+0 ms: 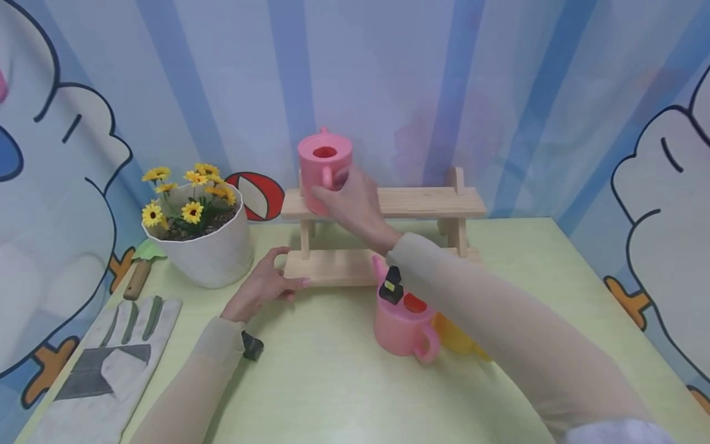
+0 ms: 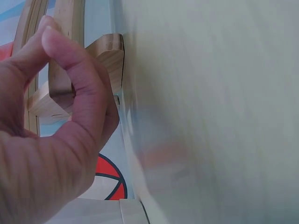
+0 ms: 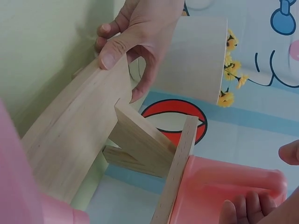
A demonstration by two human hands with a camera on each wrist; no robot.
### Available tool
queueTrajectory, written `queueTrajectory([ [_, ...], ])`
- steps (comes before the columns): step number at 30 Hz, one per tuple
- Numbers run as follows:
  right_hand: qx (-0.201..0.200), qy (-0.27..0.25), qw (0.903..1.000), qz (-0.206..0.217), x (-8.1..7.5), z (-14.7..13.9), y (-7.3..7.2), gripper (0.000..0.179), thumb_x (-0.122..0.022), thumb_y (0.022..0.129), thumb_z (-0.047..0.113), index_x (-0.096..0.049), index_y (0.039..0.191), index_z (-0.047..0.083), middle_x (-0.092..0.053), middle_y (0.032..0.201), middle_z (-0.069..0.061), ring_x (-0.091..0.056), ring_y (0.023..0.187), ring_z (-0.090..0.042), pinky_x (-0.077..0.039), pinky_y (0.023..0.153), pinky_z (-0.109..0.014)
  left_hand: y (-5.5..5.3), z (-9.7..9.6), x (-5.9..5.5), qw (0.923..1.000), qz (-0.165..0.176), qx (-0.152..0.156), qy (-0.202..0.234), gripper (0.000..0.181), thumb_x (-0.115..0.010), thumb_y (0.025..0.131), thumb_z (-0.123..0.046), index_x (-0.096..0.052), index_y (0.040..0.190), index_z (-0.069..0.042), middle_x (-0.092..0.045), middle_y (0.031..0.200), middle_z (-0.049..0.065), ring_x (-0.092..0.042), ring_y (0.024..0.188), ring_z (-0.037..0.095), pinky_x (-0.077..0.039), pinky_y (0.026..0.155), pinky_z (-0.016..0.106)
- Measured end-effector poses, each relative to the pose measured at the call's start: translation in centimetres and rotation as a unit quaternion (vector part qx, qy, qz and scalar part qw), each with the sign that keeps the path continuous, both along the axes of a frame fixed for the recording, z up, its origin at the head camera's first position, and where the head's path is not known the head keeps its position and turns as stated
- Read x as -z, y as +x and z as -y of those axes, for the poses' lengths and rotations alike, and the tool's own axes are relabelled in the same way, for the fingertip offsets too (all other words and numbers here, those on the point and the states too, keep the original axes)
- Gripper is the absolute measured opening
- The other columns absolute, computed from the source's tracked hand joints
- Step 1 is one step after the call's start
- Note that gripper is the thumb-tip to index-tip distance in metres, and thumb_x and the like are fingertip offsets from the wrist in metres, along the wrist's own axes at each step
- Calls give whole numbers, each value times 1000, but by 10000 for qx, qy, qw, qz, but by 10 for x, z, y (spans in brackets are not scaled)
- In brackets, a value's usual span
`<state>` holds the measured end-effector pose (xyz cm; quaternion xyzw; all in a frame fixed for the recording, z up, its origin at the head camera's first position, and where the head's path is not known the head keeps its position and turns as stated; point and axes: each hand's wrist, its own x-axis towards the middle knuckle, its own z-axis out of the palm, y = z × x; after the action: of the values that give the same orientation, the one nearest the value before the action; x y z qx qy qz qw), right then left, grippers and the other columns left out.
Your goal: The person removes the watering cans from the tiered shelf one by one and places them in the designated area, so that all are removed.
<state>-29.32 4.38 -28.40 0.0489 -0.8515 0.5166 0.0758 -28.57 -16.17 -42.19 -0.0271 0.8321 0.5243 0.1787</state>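
Observation:
At the left end of the wooden plant stand [image 1: 333, 268], my left hand [image 1: 263, 287] grips the lower board, thumb at its front edge and fingers around its end. In the right wrist view this left hand [image 3: 145, 30] pinches the board's corner. My right hand [image 1: 357, 200] holds the handle of a pink watering can [image 1: 310, 166], which stands upright on the left of the upper board. Thumb and fingers lie on either side of the handle; part of the grip is hidden. A second pink watering can [image 1: 399, 333] is on the table under my right forearm.
A yellow object [image 1: 455, 336], partly covered by my right sleeve, is beside the second can. At left are a white pot [image 1: 216, 262] of yellow flowers, a small trowel [image 1: 137, 280] and a work glove [image 1: 111, 370]. A striped backdrop [image 1: 377, 92] rises behind the stand.

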Motion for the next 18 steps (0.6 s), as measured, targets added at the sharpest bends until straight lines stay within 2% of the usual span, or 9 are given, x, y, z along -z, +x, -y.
queueTrajectory([
  [6,136,30,9998,108,0,6,-1,28,-78,101,29,-71,111,3,-75,98,-10,-65,86,-21,-50,68,-26,-1,0,1,10000,-3,30,-57,100,-85,97,-23,-19,171,-13,-64,92,7,-63,64,13,-50,76,28],
  [9,152,15,9998,105,2,9,-3,25,-77,101,29,-72,99,5,-69,81,-6,-61,76,-19,-47,62,-25,-1,0,2,10000,27,11,-61,100,-85,97,-22,-19,171,-13,-65,93,7,-63,64,13,-50,76,28],
  [11,152,-29,9998,110,2,11,-4,25,-77,102,28,-70,92,5,-63,73,-4,-58,70,-18,-45,59,-25,-2,0,1,9999,68,-13,-108,100,-85,97,-23,-19,171,-14,-65,94,8,-63,65,14,-50,80,30],
  [16,161,-148,9997,130,3,16,-5,26,-76,102,26,-68,87,7,-56,65,-2,-55,63,-18,-43,55,-25,-3,0,0,9998,102,-37,-186,100,-85,97,-25,-19,171,-16,-66,96,8,-64,66,14,-48,85,33],
  [18,195,-181,9995,181,3,17,-6,26,-75,102,24,-67,85,7,-56,64,-3,-55,63,-18,-43,55,-26,-2,1,1,9999,79,-34,-135,100,-86,97,-24,-19,171,-16,-66,96,8,-64,67,14,-48,82,31],
])
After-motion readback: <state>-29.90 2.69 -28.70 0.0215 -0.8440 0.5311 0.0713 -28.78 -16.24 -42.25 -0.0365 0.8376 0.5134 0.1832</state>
